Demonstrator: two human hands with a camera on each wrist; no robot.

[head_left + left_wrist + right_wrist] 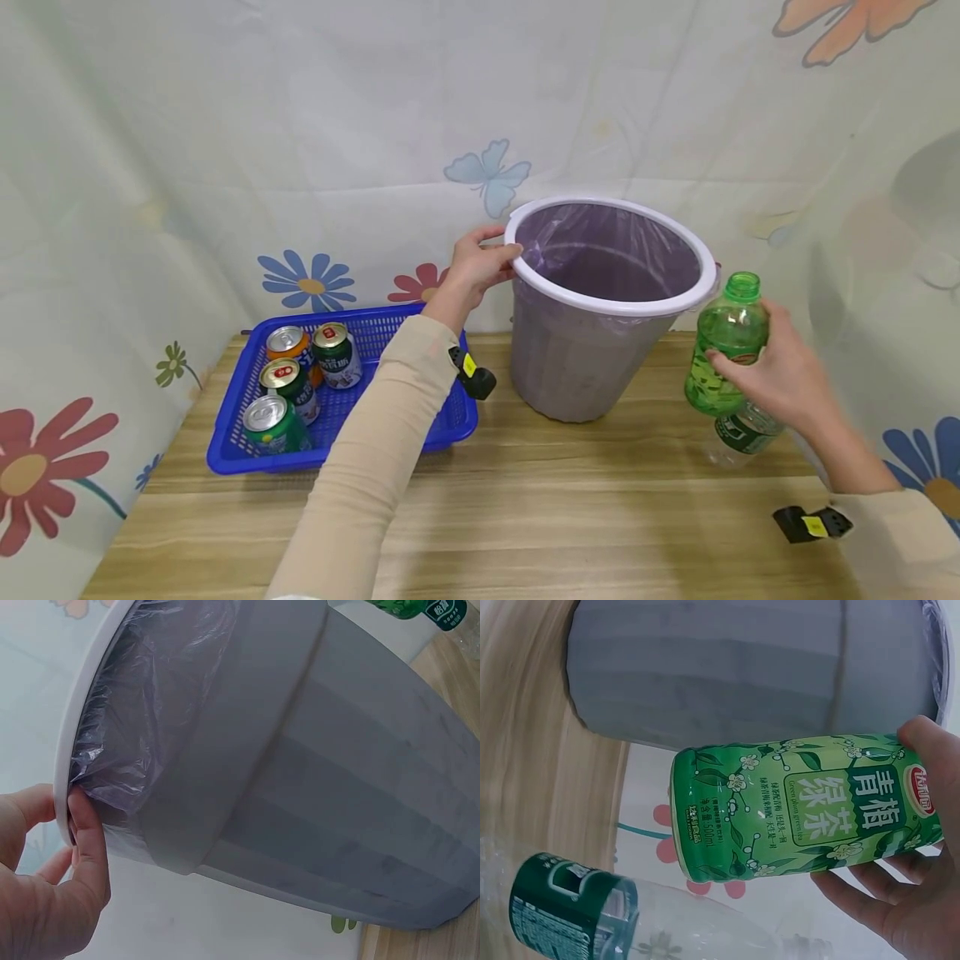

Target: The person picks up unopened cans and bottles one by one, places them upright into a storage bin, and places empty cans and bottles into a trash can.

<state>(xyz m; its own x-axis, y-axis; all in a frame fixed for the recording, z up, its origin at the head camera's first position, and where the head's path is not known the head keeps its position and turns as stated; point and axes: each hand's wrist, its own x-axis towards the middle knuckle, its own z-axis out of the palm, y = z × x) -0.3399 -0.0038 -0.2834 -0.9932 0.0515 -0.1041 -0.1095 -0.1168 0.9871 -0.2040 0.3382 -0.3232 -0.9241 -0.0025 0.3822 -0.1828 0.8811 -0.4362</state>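
Note:
A grey trash can [585, 358] with a white rim ring and a clear plastic liner [127, 742] stands on the table. My left hand [482, 265] pinches the rim at its left side, thumb on one face and fingers on the other. To the right of the can, my right hand [780, 367] grips a green plum tea bottle [802, 806], uncapped, raised off the table. Behind and below it stands a clear plastic bottle [570, 907] with a dark green label, untouched and partly hidden in the head view.
A blue plastic basket [375, 325] sits at the left on the wooden table [570, 500], holding several drink cans such as a green can [274, 427]. A flowered curtain [360, 100] hangs behind and at both sides.

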